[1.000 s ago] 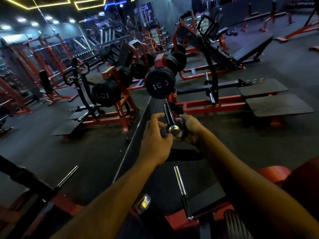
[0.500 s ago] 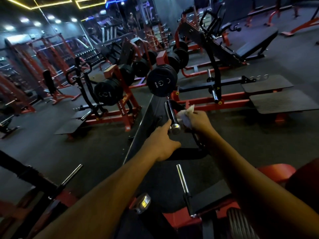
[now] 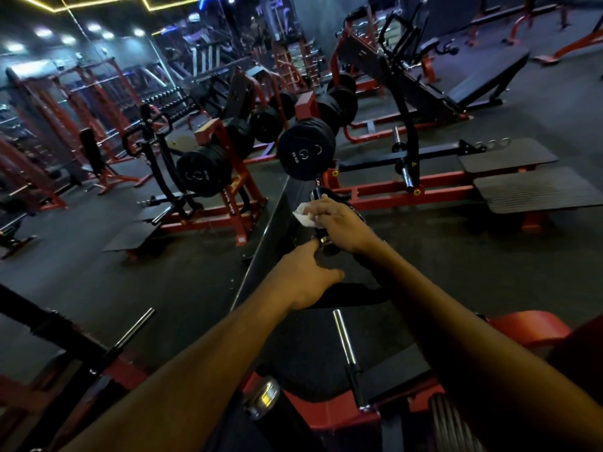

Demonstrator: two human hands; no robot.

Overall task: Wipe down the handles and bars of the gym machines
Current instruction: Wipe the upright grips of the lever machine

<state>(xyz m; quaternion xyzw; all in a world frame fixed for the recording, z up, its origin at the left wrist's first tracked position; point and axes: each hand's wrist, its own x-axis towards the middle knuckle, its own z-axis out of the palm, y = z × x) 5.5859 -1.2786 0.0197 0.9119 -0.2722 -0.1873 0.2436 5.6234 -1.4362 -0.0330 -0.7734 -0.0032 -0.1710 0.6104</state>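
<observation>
A short chrome bar (image 3: 317,192) sticks out toward me from the red and black machine, just below a black weight plate (image 3: 306,153). My right hand (image 3: 342,225) wraps over the bar's middle and holds a white cloth (image 3: 304,215) against it; most of the bar is hidden under the hand. My left hand (image 3: 305,278) reaches up beside the bar's near end, its fingertips at the chrome end cap (image 3: 325,240). How the left fingers lie there is not plain.
A second chrome peg (image 3: 345,343) stands on the machine's frame close below my arms. Another chrome peg (image 3: 135,327) lies at the lower left. Red-framed plate-loaded machines (image 3: 208,177) and black foot platforms (image 3: 535,189) crowd the dark rubber floor around.
My right hand has slid the cloth from the bar's near end up along it toward the weight plate. My left hand has dropped back slightly, staying at the bar's tip.
</observation>
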